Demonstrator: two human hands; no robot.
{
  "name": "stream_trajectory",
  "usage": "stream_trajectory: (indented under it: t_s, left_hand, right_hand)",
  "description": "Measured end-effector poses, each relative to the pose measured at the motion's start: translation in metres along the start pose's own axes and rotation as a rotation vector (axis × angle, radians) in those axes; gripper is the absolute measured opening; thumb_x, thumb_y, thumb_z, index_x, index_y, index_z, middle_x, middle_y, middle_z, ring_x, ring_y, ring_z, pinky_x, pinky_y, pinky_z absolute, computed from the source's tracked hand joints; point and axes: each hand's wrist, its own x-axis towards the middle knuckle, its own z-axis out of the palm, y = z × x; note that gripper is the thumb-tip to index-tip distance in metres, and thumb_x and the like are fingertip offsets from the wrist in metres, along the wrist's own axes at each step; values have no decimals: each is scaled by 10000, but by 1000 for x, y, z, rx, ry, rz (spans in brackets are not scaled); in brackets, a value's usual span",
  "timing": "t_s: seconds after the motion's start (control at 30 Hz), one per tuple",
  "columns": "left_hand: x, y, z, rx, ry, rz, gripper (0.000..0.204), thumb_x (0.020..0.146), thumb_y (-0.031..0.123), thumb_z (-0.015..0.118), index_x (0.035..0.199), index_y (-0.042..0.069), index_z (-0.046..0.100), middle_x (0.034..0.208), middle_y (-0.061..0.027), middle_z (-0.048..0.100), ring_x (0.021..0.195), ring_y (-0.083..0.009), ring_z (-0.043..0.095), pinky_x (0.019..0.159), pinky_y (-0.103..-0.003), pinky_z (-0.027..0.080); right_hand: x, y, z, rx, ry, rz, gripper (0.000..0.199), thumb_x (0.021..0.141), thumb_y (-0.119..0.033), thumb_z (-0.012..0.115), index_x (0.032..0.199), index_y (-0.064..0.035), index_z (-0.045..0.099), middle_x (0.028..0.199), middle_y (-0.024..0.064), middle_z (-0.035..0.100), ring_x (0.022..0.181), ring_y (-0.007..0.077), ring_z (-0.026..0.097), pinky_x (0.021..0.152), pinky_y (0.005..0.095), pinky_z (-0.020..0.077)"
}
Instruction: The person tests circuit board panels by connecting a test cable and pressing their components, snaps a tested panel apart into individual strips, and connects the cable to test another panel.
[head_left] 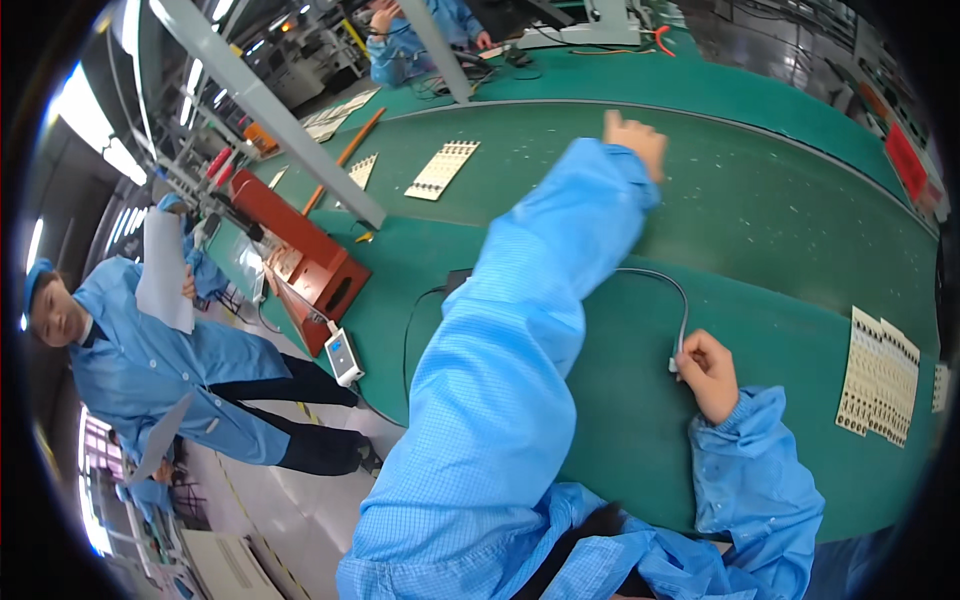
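Note:
My left arm reaches far across the green surface. At its end my left hand [636, 146] has bent fingers, and anything inside them is hidden. Nearer me on the right, my right hand [709, 375] pinches the end of a thin grey cable [684, 300], where a small whitish plug shows at the fingertips. This cable curves over the green mat [630, 420] and runs out of sight behind my left sleeve. A black box [457, 281] peeks out from the sleeve's other side, mostly covered.
Cream boards with dark dots [878, 378] lie overlapping at the right; another board [442, 169] rests on the green strip. At left stand a red-brown fixture [310, 265], a small white meter [343, 356] and a grey post [290, 125]. A person [185, 350] holding papers stands beyond.

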Motion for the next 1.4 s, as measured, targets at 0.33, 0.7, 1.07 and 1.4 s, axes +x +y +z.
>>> stream_trajectory:
  t_s: [0.33,0.7,1.07,1.4]
  left_hand:
    - [-146,-270,116,-162,-316,-1251,864,709,539,773,1405,132,463,1558,-139,316,1455,-289,271,1128,-511,321]
    - [-197,-296,127,-507,-134,-1137,1039,617,558,815,1375,-27,413,1287,-253,571,1242,-366,526,1028,-398,448]
    - [-174,-236,141,-521,-87,-1174,985,570,562,872,1353,92,504,1405,-182,430,1295,-346,438,1070,-473,397]
    - [-207,-255,141,-505,-31,-1248,1060,484,562,901,1356,182,432,1285,-167,480,1230,-342,463,1013,-505,404]
  right_hand:
    - [12,-6,-4,-76,23,30,76,939,-44,583,878,-44,537,763,-6,590,622,30,497,554,190,389]
    - [-1,-6,0,-8,96,1,182,942,-178,601,835,-84,488,754,4,528,558,42,450,455,187,342]
    - [-5,-2,20,-114,186,46,109,904,-117,638,845,-85,552,733,-6,591,567,52,503,482,195,371]
    - [-2,0,38,-49,155,38,94,907,-105,637,851,-83,565,747,4,613,570,59,522,490,195,380]
